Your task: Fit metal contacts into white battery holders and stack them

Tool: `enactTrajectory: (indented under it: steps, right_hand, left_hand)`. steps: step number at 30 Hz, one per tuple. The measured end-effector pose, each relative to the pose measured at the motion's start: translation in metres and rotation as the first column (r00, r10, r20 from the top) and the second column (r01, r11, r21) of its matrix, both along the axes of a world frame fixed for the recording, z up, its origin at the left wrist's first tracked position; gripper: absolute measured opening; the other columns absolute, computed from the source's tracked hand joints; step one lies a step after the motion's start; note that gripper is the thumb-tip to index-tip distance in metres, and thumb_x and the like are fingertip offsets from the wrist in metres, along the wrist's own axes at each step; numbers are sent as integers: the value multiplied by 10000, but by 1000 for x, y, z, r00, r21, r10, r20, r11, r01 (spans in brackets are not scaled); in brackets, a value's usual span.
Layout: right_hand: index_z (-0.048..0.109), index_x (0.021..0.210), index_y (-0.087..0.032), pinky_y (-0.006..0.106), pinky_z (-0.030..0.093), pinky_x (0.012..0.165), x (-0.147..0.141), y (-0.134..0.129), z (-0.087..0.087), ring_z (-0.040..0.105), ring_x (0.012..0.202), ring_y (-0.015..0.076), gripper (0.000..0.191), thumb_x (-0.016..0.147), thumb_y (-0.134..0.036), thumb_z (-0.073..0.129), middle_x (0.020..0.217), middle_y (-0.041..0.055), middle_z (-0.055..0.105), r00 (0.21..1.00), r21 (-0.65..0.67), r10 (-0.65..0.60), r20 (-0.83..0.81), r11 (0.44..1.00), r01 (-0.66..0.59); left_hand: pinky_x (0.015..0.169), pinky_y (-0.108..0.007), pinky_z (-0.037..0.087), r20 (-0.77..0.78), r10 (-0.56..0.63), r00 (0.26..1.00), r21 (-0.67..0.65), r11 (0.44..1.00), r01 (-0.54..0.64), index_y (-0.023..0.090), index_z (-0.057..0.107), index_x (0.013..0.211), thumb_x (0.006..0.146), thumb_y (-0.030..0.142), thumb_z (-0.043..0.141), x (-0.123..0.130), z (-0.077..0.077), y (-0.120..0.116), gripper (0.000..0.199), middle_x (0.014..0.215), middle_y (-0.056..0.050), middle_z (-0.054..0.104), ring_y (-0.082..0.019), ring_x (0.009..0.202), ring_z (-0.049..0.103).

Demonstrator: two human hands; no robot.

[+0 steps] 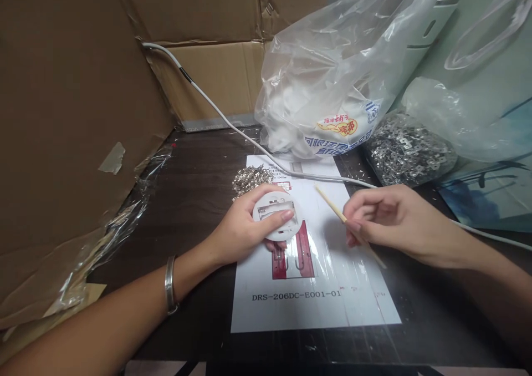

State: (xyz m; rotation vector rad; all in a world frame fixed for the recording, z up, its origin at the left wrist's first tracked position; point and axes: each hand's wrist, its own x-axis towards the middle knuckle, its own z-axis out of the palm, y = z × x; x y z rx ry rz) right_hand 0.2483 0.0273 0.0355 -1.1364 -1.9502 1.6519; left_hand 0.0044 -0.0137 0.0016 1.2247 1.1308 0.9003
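Note:
My left hand [245,223] is closed around a round white plastic battery holder [276,207], thumb across its face; metal pieces show in its recess. To the right, my right hand [386,220] pinches a thin pale wooden stick [330,203] between thumb and fingers. The stick slants, its upper end pointing toward the white part but apart from it. Under both hands lies a printed sheet [266,315] with a red picture and lettering. Just behind my left hand is a pile of small shiny metal pieces [249,179].
A white cable [233,126] crosses the dark table [187,320] behind my hands. At the back stands a clear plastic bag [328,87] with white contents. Another bag, filled with small metal parts [409,148], lies at right. Cardboard walls [75,60] enclose the left and back.

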Motion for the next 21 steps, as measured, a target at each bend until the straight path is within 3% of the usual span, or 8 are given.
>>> enactTrajectory:
  steps: [2, 4, 8, 13, 21]
  right_hand:
    - [567, 833, -159, 212, 454, 502, -2, 2, -9, 575, 548, 120, 209, 870, -363, 596, 631, 32, 623, 996, -88, 45, -81, 995, -53]
    - [533, 875, -175, 195, 393, 454, -2, 2, -15, 497, 511, 95, 261, 916, -433, 532, 611, -4, 549, 992, -113, 91, -84, 989, -100]
    - [544, 836, -184, 188, 305, 473, -2, 3, -20, 366, 556, 76, 265, 937, -426, 502, 671, -22, 428, 998, 57, 64, -27, 996, -62]
    - [549, 787, -181, 199, 276, 462, -4, 1, -28, 334, 545, 83, 307, 886, -470, 577, 629, -30, 374, 999, 127, -23, -33, 991, 27]
    - [554, 767, -173, 198, 266, 454, -10, 1, -29, 333, 523, 77, 312, 870, -465, 597, 602, -36, 378, 999, 129, -30, -36, 991, 35]
  left_hand:
    - [434, -248, 560, -19, -5, 1000, 15, 1000, 6, 220, 523, 1060, 840, 331, 638, 0, 1, 0, 272, 690, 23, 648, -158, 517, 669]
    - [497, -235, 560, -96, 35, 995, 125, 992, -23, 204, 556, 1002, 814, 299, 662, -1, 2, 0, 235, 757, 8, 657, -141, 586, 667]
    - [625, -209, 525, -226, 134, 965, 341, 939, -51, 181, 590, 913, 786, 238, 679, -4, 4, 1, 166, 825, 2, 663, -116, 710, 634]
    - [586, -199, 484, -250, 122, 960, 365, 931, -23, 182, 601, 903, 785, 240, 682, -5, 4, 1, 155, 792, 15, 651, -103, 664, 603]
    - [575, -211, 494, -298, 130, 946, 382, 924, -7, 186, 616, 878, 772, 271, 696, -3, 3, 1, 157, 792, 5, 650, -114, 659, 608]
